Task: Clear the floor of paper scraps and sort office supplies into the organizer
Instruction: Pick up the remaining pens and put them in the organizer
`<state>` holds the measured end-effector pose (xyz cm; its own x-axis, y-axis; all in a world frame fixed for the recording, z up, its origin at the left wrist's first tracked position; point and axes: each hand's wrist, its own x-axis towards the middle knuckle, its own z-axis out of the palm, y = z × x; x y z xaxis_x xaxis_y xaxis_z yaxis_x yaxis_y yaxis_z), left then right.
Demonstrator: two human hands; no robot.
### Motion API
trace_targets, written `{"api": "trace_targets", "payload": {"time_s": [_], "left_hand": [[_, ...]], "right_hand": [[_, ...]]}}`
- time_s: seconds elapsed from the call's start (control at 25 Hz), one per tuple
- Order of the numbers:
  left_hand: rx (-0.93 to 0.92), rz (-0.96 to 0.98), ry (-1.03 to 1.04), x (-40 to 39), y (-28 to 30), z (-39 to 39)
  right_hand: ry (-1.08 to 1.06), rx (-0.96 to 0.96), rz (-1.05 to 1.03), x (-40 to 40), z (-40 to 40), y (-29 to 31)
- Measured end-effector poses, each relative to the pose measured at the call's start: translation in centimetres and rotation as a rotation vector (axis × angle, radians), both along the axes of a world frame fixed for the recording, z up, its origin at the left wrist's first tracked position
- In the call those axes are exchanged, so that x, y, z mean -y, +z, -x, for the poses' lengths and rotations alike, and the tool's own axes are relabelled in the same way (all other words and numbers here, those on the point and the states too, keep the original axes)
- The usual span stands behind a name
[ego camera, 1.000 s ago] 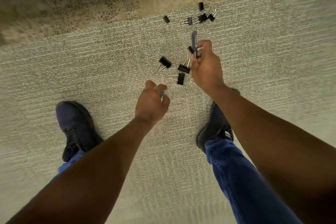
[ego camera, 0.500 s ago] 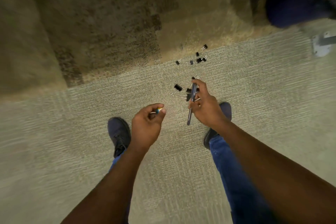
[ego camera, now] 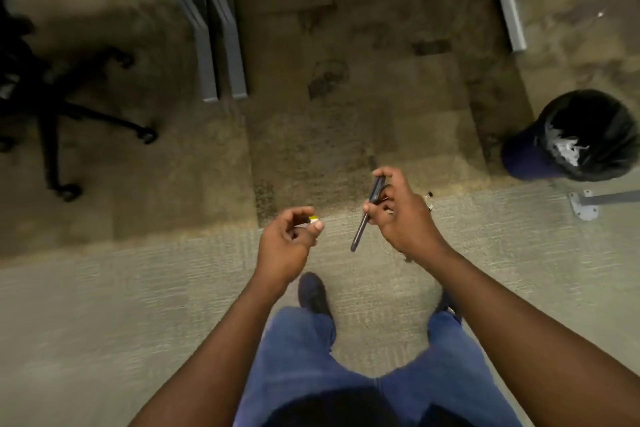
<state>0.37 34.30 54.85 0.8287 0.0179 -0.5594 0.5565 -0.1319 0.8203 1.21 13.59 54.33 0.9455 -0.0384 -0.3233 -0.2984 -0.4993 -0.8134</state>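
We hold our right hand (ego camera: 403, 218) raised in front of us, fingers curled round a dark pen (ego camera: 367, 215) that slants down and to the left, its lower end free in the air. It reads as a carrying grip: the pen is pinned near its upper half so the hand can also keep something else. Small metal bits glint at the far side of that hand, probably binder clips (ego camera: 429, 199), but we cannot tell how many or whether they are held or lying on the floor behind it.

Our left hand (ego camera: 287, 239) pinches a small yellow-tipped item (ego camera: 313, 218) between thumb and forefinger; too little of it shows to name it. Both hands are loaded, so we judge the next step is a walk to the organizer, which is nowhere in view.

The carpet (ego camera: 138, 305) under our feet is blurred by head motion. A lined trash bin (ego camera: 585, 139) stands to the right, near a desk foot (ego camera: 585, 204). A rolling chair base (ego camera: 59, 121) sits in shadow at the left, cut off by the edge. No paper scraps can be made out.
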Motion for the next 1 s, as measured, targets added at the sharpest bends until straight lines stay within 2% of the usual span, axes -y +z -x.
{"api": "trace_targets", "payload": {"time_s": [0.16,0.32,0.48,0.68,0.84,1.0], "left_hand": [[0.094,-0.062,-0.026,-4.0,8.8,-2.8],[0.190,-0.060,0.136,-6.5,14.6,-7.2],[0.270,-0.078,0.210,-7.9,17.3,-12.4],[0.364,-0.147,0.271,-9.3,19.3,-22.0],[0.403,-0.287,0.256,-10.1,22.7,-30.2],[0.478,-0.357,0.298,-11.3,26.4,-37.9]], "right_hand": [[-0.002,0.134,0.048,-5.3,-2.6,8.4],[0.008,0.263,0.077,-8.7,-6.9,14.8],[0.050,0.378,0.054,-10.2,-12.7,18.1],[0.183,0.480,0.053,-10.8,-23.8,20.5],[0.185,0.536,-0.005,-11.2,-33.2,23.8],[0.125,0.690,-0.029,-11.8,-42.2,27.4]]}}
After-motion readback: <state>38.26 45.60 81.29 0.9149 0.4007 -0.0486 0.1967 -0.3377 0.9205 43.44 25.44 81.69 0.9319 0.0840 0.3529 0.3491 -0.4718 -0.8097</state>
